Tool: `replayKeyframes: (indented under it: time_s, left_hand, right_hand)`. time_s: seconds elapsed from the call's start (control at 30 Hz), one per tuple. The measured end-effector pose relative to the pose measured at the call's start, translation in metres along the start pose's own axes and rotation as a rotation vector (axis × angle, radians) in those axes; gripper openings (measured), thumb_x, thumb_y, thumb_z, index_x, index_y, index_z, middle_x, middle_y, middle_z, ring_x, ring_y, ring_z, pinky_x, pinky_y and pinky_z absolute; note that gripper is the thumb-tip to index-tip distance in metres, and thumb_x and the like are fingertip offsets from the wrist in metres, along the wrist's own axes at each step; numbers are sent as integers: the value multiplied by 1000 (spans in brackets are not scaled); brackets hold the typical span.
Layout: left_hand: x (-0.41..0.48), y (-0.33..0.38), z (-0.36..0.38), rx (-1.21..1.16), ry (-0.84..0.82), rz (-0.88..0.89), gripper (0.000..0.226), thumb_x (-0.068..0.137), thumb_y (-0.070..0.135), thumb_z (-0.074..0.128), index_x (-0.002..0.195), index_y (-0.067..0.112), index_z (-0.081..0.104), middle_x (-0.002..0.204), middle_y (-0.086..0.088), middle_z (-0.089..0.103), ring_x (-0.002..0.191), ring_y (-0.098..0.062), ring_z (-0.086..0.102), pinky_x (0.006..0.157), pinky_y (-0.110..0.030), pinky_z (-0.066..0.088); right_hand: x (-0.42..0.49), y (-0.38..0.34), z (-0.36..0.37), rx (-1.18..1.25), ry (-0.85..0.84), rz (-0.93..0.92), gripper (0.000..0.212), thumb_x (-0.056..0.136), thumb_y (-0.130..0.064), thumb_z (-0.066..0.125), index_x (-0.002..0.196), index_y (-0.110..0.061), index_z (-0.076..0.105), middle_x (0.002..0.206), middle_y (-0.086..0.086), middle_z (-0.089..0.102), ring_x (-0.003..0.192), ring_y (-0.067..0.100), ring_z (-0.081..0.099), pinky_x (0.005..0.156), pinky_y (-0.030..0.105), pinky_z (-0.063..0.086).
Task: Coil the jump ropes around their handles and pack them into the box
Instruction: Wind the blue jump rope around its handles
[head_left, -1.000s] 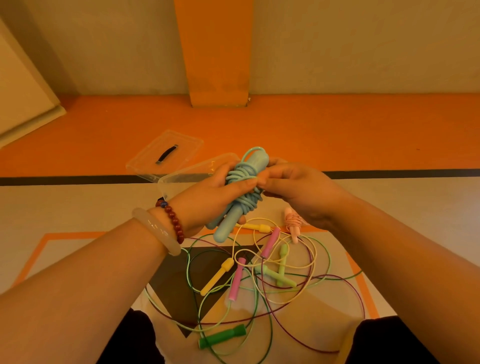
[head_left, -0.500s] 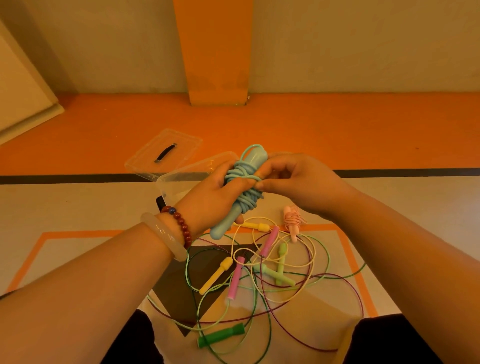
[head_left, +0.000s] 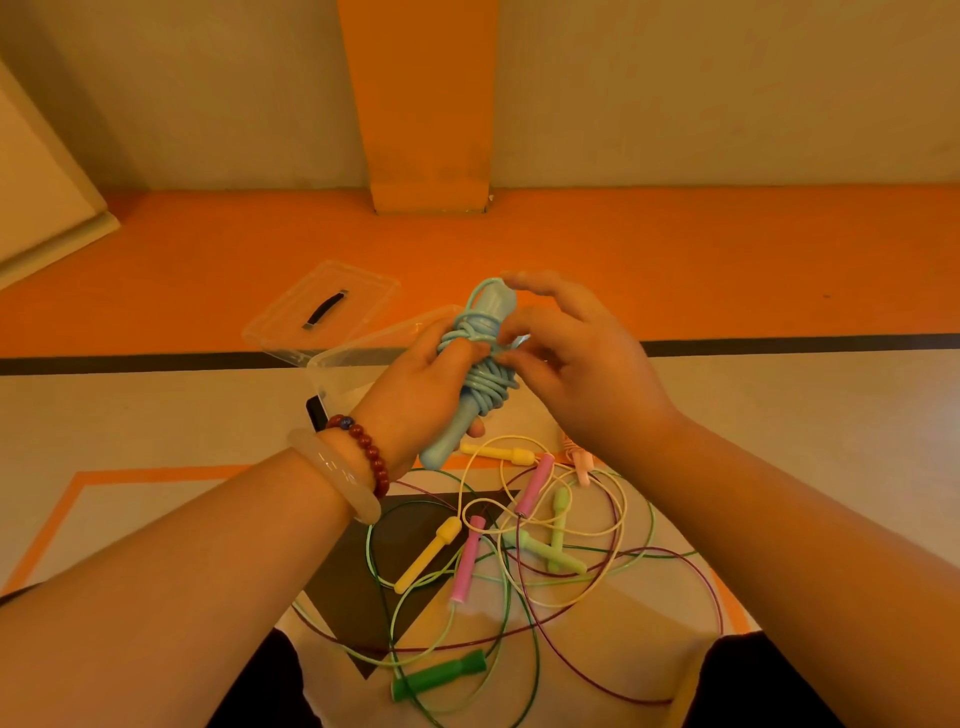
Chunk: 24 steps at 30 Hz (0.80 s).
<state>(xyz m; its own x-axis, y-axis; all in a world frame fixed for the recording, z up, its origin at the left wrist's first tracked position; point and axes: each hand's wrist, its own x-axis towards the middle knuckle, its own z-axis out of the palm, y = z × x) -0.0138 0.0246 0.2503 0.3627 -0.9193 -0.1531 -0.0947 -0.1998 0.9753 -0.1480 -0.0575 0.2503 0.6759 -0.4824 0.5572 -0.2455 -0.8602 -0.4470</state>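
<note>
Gripping the blue rope (head_left: 480, 364), left hand (head_left: 410, 395); right hand (head_left: 587, 379) perhaps pinching.

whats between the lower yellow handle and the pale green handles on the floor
A pink handle lies lengthwise between the lower yellow handle and the pale green handles; the head view shows it.

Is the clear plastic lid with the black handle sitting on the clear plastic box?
No, the clear lid lies on the orange floor beside the open clear box.
</note>
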Motion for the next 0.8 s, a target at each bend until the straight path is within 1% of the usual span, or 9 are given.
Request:
replayKeyframes:
  time_s: [0.07, 0.23, 0.37, 0.47, 0.57, 0.63, 0.67, 0.73, 0.8]
  left_hand:
    - [0, 0, 0, -3, -6, 8, 31, 101, 25, 40, 130, 17, 48, 76, -8, 64, 46, -15, 59, 38, -20, 41]
    - [0, 0, 1, -68, 30, -19, 30, 101, 29, 41, 127, 18, 50, 80, -10, 65, 46, -15, 59, 39, -20, 41]
    - [3, -3, 0, -56, 28, -32, 31, 100, 25, 45, 130, 21, 45, 85, -11, 64, 46, -11, 60, 38, -20, 42]
    - [2, -2, 0, -104, -24, -79, 33, 99, 27, 48, 131, 20, 45, 85, -11, 64, 49, -17, 61, 40, -21, 44]
    - [3, 0, -6, -147, -81, -136, 31, 99, 30, 48, 127, 18, 47, 84, -9, 65, 51, -18, 62, 41, -22, 45]
    - [3, 1, -8, -147, -114, -179, 32, 99, 32, 47, 126, 16, 49, 81, -8, 66, 51, -18, 62, 41, -22, 45]
    - [2, 0, -8, -155, -126, -199, 33, 99, 34, 47, 126, 15, 49, 79, -8, 66, 50, -18, 62, 41, -22, 45]
    - [0, -1, -6, -167, -131, -205, 33, 98, 36, 46, 124, 15, 50, 78, -7, 65, 49, -16, 61, 40, -21, 44]
    - [-2, -3, -3, -156, -115, -163, 33, 98, 37, 46, 124, 17, 50, 78, -6, 65, 48, -15, 61, 40, -20, 44]
  right_hand:
    - [-3, 0, 3, -104, 44, -83, 11, 90, -20, 58, 95, -16, 67, 136, 10, 47, 74, 12, 57, 56, 39, 52]
    - [-9, -7, 8, -220, 71, -103, 21, 91, -25, 52, 102, -16, 69, 138, 6, 36, 71, 19, 59, 47, 40, 51]
    - [-9, -9, 14, -284, 42, -18, 19, 90, -24, 57, 93, -11, 70, 129, 11, 51, 64, 23, 54, 44, 40, 49]
    - [-6, -8, 15, -154, 24, 81, 12, 90, -18, 59, 88, -9, 67, 126, 8, 51, 70, 18, 57, 52, 38, 50]
    - [-2, -7, 13, 50, -52, 226, 10, 93, -15, 59, 85, -20, 59, 135, 0, 41, 72, -10, 40, 63, 13, 38]
    - [1, -6, 12, 143, -149, 305, 18, 95, -15, 57, 81, -26, 54, 136, -5, 35, 70, -9, 40, 65, 5, 37]
    - [2, -6, 12, 188, -190, 337, 21, 96, -17, 56, 78, -29, 53, 136, -7, 34, 69, -4, 44, 68, 8, 40]
    - [4, -6, 10, 271, -236, 395, 22, 95, -20, 57, 76, -30, 55, 135, -9, 33, 71, 4, 49, 71, 26, 49]
    - [6, -5, 5, 341, -245, 441, 18, 92, -21, 62, 75, -25, 60, 134, -9, 34, 69, 2, 50, 68, 27, 47]
